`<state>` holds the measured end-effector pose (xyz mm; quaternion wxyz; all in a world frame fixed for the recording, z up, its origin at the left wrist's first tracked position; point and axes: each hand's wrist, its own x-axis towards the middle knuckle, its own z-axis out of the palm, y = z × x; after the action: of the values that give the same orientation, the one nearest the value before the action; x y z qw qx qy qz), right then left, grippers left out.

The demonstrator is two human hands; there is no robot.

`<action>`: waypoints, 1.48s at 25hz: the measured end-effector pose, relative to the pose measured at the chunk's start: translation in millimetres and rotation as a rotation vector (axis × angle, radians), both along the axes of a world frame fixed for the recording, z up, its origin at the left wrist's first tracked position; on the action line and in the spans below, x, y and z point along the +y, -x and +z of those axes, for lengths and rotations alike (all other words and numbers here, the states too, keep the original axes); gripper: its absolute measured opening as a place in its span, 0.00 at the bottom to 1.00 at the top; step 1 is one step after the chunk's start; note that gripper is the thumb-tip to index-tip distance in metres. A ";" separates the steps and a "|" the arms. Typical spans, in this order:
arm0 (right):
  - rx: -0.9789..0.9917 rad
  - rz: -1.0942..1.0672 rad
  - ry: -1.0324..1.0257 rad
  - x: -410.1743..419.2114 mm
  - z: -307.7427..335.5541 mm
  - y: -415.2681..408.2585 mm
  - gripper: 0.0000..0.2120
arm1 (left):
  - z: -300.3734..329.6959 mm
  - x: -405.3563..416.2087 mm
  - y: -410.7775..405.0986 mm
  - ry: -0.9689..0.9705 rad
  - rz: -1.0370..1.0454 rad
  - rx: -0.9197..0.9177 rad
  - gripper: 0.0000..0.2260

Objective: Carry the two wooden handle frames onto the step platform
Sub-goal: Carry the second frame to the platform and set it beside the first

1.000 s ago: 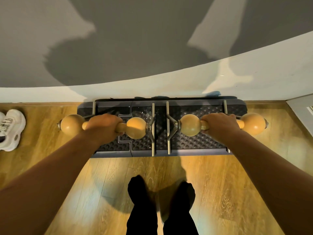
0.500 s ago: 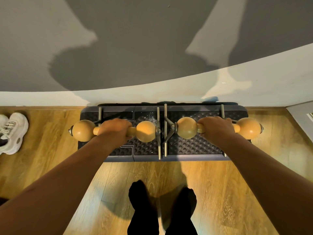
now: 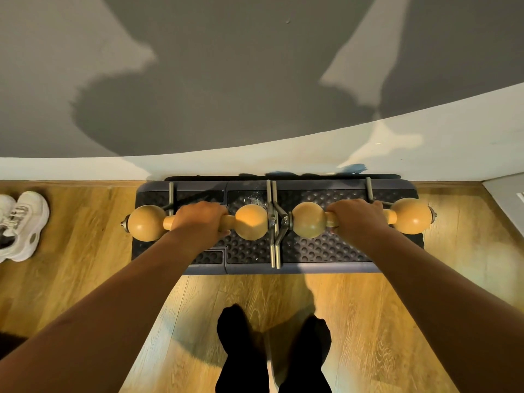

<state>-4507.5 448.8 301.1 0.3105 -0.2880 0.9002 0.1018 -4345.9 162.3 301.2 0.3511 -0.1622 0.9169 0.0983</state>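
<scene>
Two wooden handle frames sit side by side over the dark studded step platform, which lies on the floor against the wall. Each frame has a wooden bar with round knobs at both ends on metal legs. My left hand is wrapped around the bar of the left handle frame. My right hand grips the bar of the right handle frame. The inner metal legs of the two frames almost touch at the platform's middle. I cannot tell whether the legs rest on the platform.
A white sneaker lies on the wooden floor at the far left. My two feet in black socks stand just in front of the platform. The grey and white wall rises right behind it. A pale door frame edge shows at right.
Both frames have moved inward toward each other and further over the platform; the gap between their inner legs has closed. Both hands keep their grip.
</scene>
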 end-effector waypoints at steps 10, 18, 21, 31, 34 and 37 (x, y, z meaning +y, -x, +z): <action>0.015 -0.007 0.006 1.4 2.6 -4.6 0.06 | 2.1 3.9 -2.0 0.014 -0.020 -0.001 0.10; -0.004 -0.062 0.008 8.1 1.3 -6.1 0.07 | 4.3 8.5 3.8 0.024 -0.029 0.011 0.09; 0.001 -0.054 0.021 9.1 0.7 -6.6 0.07 | 3.0 10.4 1.5 0.059 -0.010 0.027 0.08; -0.020 -0.045 0.016 7.7 6.2 -7.5 0.09 | 4.7 9.9 -1.5 0.035 0.023 0.024 0.06; -0.020 -0.024 0.015 5.8 7.7 -8.4 0.08 | 5.0 10.1 -1.7 0.025 0.020 0.021 0.07; -0.023 -0.017 0.012 3.6 10.1 -8.2 0.08 | 3.9 9.8 -1.8 0.028 0.021 0.026 0.07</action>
<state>-4499.3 452.4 311.2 0.3200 -0.2832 0.8995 0.0905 -4344.2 172.1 305.1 0.3357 -0.1753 0.9210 0.0911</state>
